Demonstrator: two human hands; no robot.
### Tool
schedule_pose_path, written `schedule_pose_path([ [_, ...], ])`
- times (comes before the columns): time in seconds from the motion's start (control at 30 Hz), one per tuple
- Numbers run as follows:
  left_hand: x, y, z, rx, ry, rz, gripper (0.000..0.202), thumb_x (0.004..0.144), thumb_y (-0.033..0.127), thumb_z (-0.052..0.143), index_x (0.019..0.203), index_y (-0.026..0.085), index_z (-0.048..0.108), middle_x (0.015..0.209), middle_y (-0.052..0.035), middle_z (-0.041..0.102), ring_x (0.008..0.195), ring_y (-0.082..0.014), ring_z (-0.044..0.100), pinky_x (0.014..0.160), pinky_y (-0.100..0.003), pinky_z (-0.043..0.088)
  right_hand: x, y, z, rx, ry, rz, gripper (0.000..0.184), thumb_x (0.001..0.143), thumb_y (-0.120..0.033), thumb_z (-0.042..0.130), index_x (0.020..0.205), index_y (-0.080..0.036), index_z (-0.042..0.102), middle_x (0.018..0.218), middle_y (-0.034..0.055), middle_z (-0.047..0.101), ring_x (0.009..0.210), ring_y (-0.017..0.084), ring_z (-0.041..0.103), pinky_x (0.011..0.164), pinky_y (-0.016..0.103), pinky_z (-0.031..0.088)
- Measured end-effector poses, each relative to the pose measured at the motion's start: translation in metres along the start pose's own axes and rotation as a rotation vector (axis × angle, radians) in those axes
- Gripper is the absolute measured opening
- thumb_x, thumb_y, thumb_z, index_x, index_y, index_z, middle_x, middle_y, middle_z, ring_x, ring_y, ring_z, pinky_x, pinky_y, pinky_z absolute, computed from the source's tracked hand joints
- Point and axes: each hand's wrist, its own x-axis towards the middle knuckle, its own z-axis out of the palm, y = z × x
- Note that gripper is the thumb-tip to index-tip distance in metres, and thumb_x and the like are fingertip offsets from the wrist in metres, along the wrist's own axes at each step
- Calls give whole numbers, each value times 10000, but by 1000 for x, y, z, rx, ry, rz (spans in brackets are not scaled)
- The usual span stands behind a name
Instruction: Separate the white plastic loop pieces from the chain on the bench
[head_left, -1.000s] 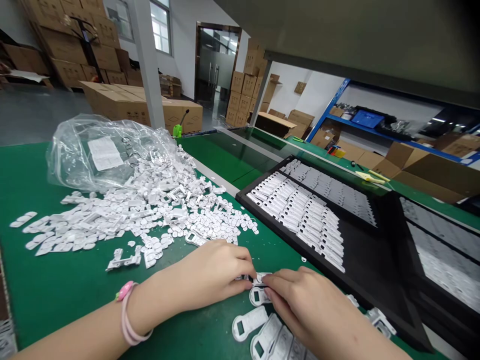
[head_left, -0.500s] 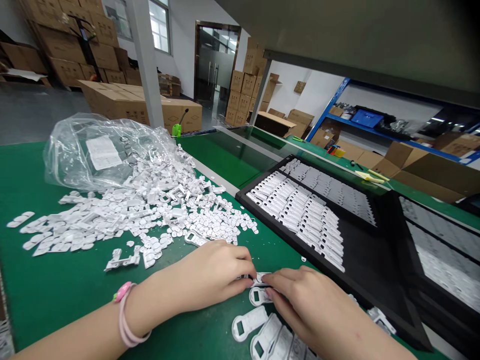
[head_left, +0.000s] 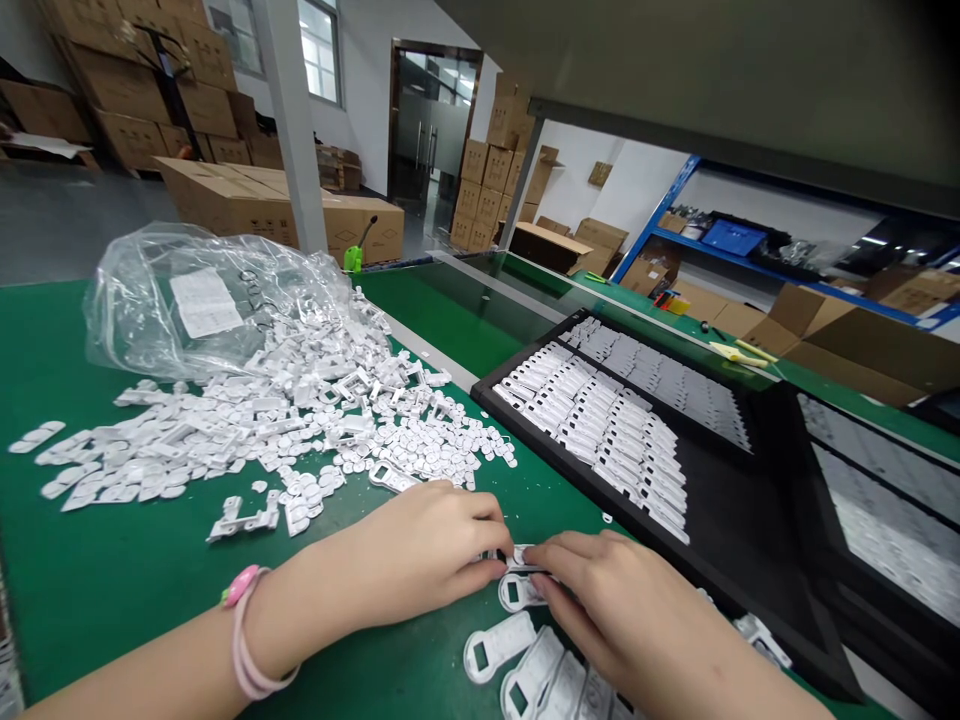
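My left hand and my right hand meet low on the green mat, fingers pinched together on one small white plastic part. Just below it lie a few flat white parts with a rectangular window. A wide heap of loose white plastic parts spreads to the upper left. To the right, a black tray carries neat rows of the white parts. A pink band is round my left wrist.
A clear plastic bag with a paper label lies behind the heap. Further black trays with parts sit at the right. Cardboard boxes stand beyond the table, a white pillar rises behind it, and blue shelving is at the far right.
Both hands stay pinched on the small white part in the same spot. The view has drifted very slightly; nothing else moved.
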Motion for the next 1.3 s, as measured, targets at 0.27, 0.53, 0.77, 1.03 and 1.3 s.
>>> schedule_pose_path([
  [0.27,0,0,1,25,4,-1,161,986,280,555,1083,242,677,1060,-3,667,856,-179,660,734,-314,437,3,-2,0,-13,-25,13,306,993,-166,366,911,-230,655,926,21,683,880,206,674,683,318,340],
  [0.53,-1,0,2,35,42,13,132,973,269,580,1053,236,680,1025,-4,667,831,-163,663,717,-308,440,3,-1,0,-8,29,2,331,1011,-201,359,1023,-257,685,865,11,686,793,194,662,663,319,311],
  [0.77,-2,-1,3,20,32,8,134,978,272,573,1058,237,674,1058,-3,666,842,-165,658,724,-306,441,1,-1,0,-21,12,13,326,1007,-196,364,1016,-255,684,879,10,686,796,197,657,672,325,310],
  [1.03,-2,1,2,27,47,6,120,967,256,592,1049,241,678,1048,4,666,831,-155,659,719,-303,444,3,-1,0,-11,43,0,313,995,-176,384,967,-239,689,850,14,683,798,191,663,649,319,302],
  [1.3,-1,1,2,23,10,3,137,984,272,560,1056,231,669,1062,-8,663,852,-169,656,733,-299,440,3,-2,0,-43,15,4,303,993,-174,388,969,-242,683,896,15,686,810,190,660,657,311,309],
])
